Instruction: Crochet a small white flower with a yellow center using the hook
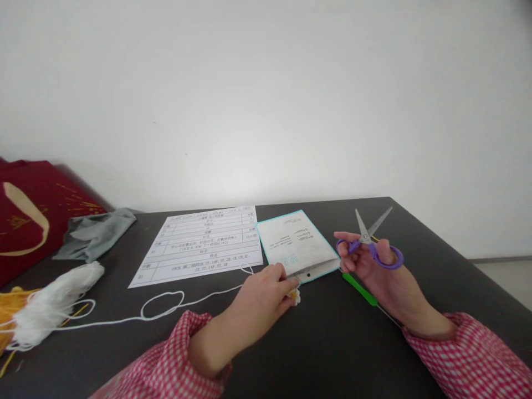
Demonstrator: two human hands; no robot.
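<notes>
My left hand (264,302) pinches a small white-and-yellow crocheted piece (296,296), mostly covered by the fingers. A white yarn strand (208,297) runs from that hand leftward, with loops in it, to a white yarn skein (62,293). In my right hand (386,277) are purple-handled scissors (366,237), thumb and fingers through the rings, blades spread apart and pointing up and away. Under this hand lies a crochet hook with a green handle (361,289). Just beyond my left hand is a white packet with a light-blue border (297,238).
A printed sheet (199,246) with tables lies left of the packet. At the far left are orange yarn (10,307), a crumpled grey translucent bag (97,235) and a dark red bag (54,199). The dark table (307,354) ends at a white wall (266,100).
</notes>
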